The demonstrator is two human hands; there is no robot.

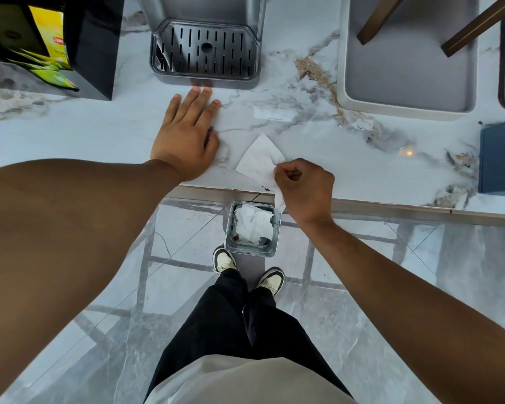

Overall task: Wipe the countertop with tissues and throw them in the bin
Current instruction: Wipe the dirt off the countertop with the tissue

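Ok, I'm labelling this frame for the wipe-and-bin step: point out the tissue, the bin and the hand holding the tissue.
tissue [260, 158], head view, flat part lying on the countertop.
bin [249, 252], head view, near rim.
right hand [305, 186], head view, back of the fist.

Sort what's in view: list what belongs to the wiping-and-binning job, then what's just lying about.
Part of the job:
- tissue, pinched in the right hand
- marble countertop, with the left hand flat on it
- bin on the floor, already holding crumpled tissues

Just lying about:
- drip tray
- grey tray
- tea box
- blue box
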